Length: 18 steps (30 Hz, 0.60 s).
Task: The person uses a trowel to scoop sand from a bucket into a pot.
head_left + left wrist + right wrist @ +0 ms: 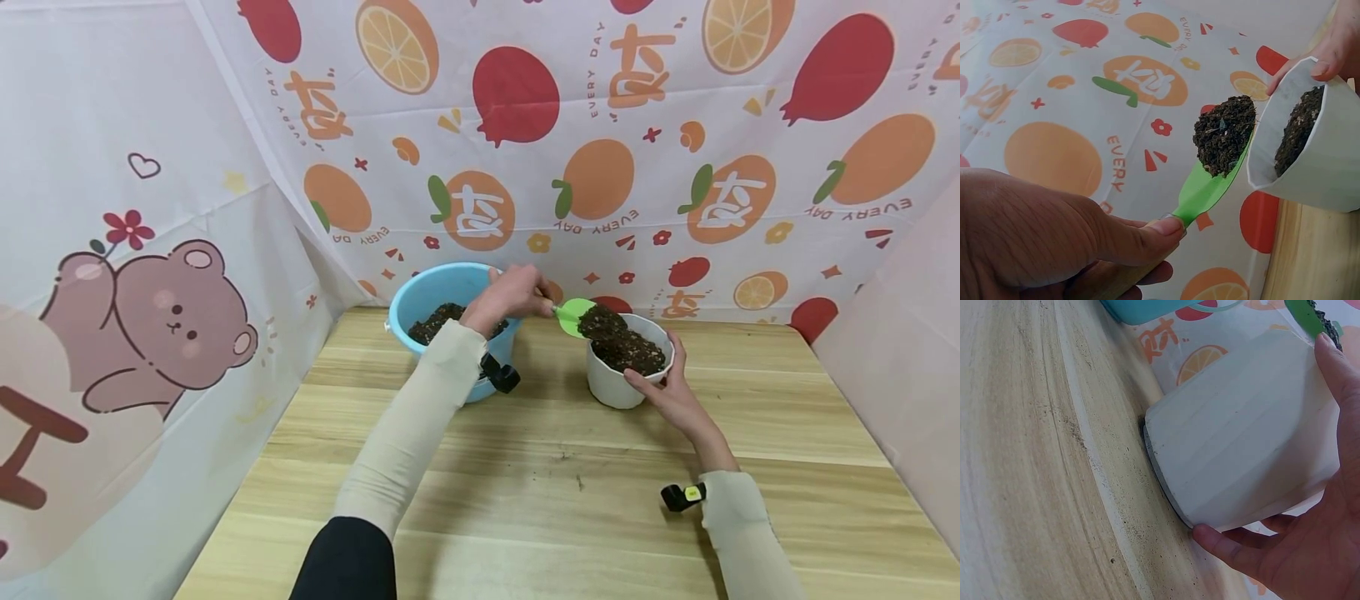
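While the left hand (510,296) pinches the wooden handle of a green trowel (1210,187), its soil-heaped blade hangs at the rim of the white pot (622,383). Curled fingers of the right hand (671,392) clasp that pot's near wall. Just beyond the left wrist stands a blue bucket (431,292); bare table (540,492) spreads toward the person.

— Where's your left hand (510,297)?
— I've got it stretched forward, fingers and thumb curled in a grip.
— And your right hand (670,393)?
— Lower, arm bent, fingers spread and cupping.
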Each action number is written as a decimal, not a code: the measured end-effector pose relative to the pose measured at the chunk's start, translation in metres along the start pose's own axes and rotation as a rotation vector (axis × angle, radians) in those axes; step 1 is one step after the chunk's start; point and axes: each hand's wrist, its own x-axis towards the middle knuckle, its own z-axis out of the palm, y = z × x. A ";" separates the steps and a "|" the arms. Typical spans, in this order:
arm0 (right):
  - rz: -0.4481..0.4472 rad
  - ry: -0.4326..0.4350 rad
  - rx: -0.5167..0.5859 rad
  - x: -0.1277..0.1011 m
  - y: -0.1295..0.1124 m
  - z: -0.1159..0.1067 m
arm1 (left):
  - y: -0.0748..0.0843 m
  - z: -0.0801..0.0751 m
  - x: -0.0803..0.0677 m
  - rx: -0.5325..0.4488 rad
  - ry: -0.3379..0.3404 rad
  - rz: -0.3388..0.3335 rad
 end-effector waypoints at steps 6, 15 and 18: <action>-0.001 0.006 -0.008 -0.001 0.000 0.001 | 0.004 0.005 0.003 -0.017 0.013 0.014; 0.000 0.002 0.002 -0.002 0.001 0.001 | 0.008 0.015 0.008 0.012 0.013 0.025; 0.000 0.003 -0.001 -0.002 0.001 0.001 | 0.010 0.019 0.009 0.026 0.018 0.016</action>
